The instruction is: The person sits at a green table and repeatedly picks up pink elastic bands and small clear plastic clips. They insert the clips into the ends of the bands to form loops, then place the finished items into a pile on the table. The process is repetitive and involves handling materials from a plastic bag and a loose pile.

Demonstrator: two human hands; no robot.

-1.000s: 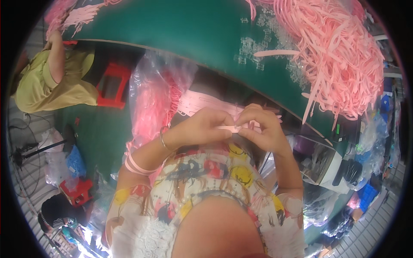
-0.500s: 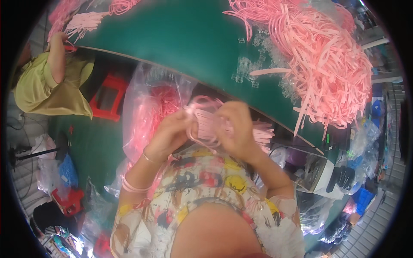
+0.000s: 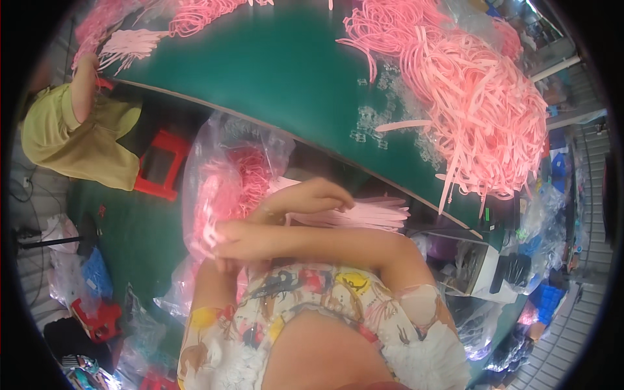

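My left hand (image 3: 309, 197) reaches across to the right with its fingers stretched out and nothing seen in them. Beneath and beyond its fingertips lies a bundle of flat pale-pink straps (image 3: 374, 214), just below the table's edge. My right hand (image 3: 244, 242) crosses over to my left forearm. Its fingers are closed on a pink band (image 3: 210, 235) there; the fingertips are partly hidden. Beside both hands, a clear plastic bag (image 3: 198, 175) holds many pink cords (image 3: 244, 182).
A green table (image 3: 273, 91) spans the front. On its right lie a large heap of pink straps (image 3: 494, 117) and scattered small clear plastic pieces (image 3: 367, 120). Another person in an olive garment (image 3: 71, 143) works at the left near a red stool (image 3: 159, 166).
My right hand has left the strap bundle and crossed left to the band on my forearm. My left hand has opened and extended right. The bundle now lies loose below the table edge.
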